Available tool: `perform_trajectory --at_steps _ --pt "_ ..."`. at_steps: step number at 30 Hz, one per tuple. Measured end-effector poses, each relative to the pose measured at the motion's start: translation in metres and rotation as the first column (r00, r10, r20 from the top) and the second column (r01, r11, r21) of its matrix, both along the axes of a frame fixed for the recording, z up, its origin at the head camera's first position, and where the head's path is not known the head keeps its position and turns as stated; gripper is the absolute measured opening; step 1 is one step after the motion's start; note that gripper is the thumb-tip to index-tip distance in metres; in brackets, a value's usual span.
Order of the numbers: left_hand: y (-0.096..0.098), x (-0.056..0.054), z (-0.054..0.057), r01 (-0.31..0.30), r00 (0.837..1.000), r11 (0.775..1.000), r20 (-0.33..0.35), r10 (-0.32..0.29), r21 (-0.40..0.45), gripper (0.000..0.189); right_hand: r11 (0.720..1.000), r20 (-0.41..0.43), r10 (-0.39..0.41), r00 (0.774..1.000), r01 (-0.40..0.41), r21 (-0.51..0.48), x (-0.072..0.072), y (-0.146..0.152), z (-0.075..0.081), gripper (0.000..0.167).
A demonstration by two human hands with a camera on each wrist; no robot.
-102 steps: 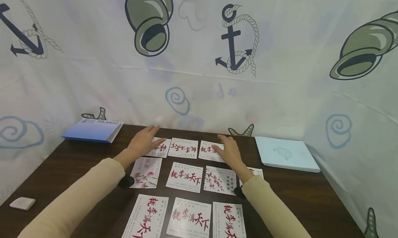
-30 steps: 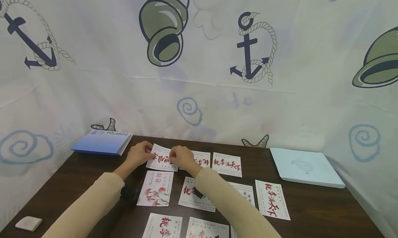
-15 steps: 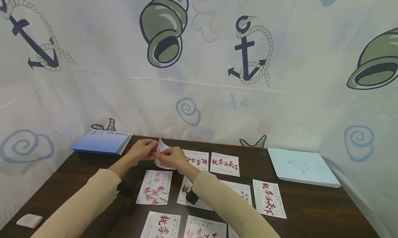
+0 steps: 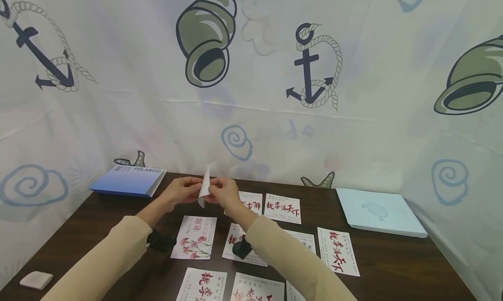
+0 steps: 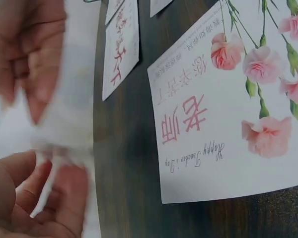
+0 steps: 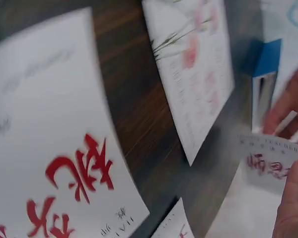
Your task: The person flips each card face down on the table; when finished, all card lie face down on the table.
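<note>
Several cards (image 4: 193,237) dot the table (image 4: 397,266) before patterned cloth (image 4: 255,91).

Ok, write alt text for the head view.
A left hand and right hand pinch a bent card over a dark table. Other cards lie spread on it, with a blue item marked POLAROID at back left, a pale pad at back right and a shell-and-anchor cloth behind.

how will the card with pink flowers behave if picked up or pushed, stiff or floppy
The flower card is probably light and bendy: it looks thin, and the similar held card curves. Lying flat on the table, it would likely slide rather than tip.
</note>
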State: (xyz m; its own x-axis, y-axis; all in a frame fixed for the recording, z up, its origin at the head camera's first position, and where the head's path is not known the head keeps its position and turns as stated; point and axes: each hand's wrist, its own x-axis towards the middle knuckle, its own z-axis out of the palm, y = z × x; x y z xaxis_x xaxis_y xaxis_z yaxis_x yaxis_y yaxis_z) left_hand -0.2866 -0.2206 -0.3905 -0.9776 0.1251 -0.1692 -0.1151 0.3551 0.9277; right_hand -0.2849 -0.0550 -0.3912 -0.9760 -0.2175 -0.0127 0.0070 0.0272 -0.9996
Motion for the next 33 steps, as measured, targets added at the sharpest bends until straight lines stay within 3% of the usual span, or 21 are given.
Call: perform_trajectory --at_steps 3,7,10,14,17,19,22,26,28,31,33 --pt "-0.007 -0.002 -0.007 -0.025 1.000 0.996 0.012 0.027 -0.084 0.056 0.994 0.043 -0.048 0.998 0.052 -0.101 0.000 0.000 -0.002 0.023" --pt "-0.016 -0.002 -0.018 -0.105 0.994 0.979 0.009 0.108 -0.173 0.065 0.985 0.093 -0.085 0.992 0.098 -0.141 0.001 0.000 -0.014 0.022" --pt "-0.020 0.000 -0.023 -0.189 0.982 0.955 -0.047 0.183 -0.227 0.060 0.983 0.106 -0.099 0.989 0.114 -0.146 0.001 0.000 -0.023 0.022" --pt "-0.023 0.001 -0.029 -0.300 0.949 0.896 -0.192 0.248 -0.326 0.047 0.985 0.072 -0.140 0.988 0.146 -0.096 0.001 -0.001 -0.032 0.023" --pt "-0.021 0.001 -0.031 -0.346 0.928 0.833 -0.286 0.238 -0.431 0.043 0.983 0.028 -0.185 0.982 0.184 0.009 0.001 -0.003 -0.039 0.024" --pt "-0.020 0.003 -0.032 -0.353 0.923 0.792 -0.322 0.209 -0.497 0.042 0.972 -0.002 -0.213 0.977 0.212 0.102 0.002 -0.005 -0.043 0.023" --pt "-0.018 0.006 -0.035 -0.343 0.930 0.755 -0.316 0.188 -0.559 0.042 0.918 -0.107 -0.228 0.968 0.250 0.307 0.002 -0.009 -0.046 0.018" --pt "-0.017 0.009 -0.035 -0.313 0.945 0.722 -0.280 0.171 -0.617 0.045 0.784 -0.238 -0.187 0.953 0.291 0.549 0.004 -0.012 -0.043 0.019" --pt "-0.016 0.008 -0.035 -0.301 0.950 0.713 -0.267 0.164 -0.633 0.046 0.729 -0.261 -0.155 0.953 0.289 0.620 0.003 -0.012 -0.042 0.022" --pt "-0.016 0.006 -0.034 -0.284 0.956 0.709 -0.247 0.158 -0.646 0.044 0.692 -0.274 -0.107 0.956 0.270 0.670 0.002 -0.012 -0.040 0.026" --pt "-0.016 0.004 -0.035 -0.277 0.959 0.709 -0.233 0.161 -0.649 0.042 0.689 -0.279 -0.087 0.956 0.260 0.677 0.000 -0.010 -0.040 0.025"
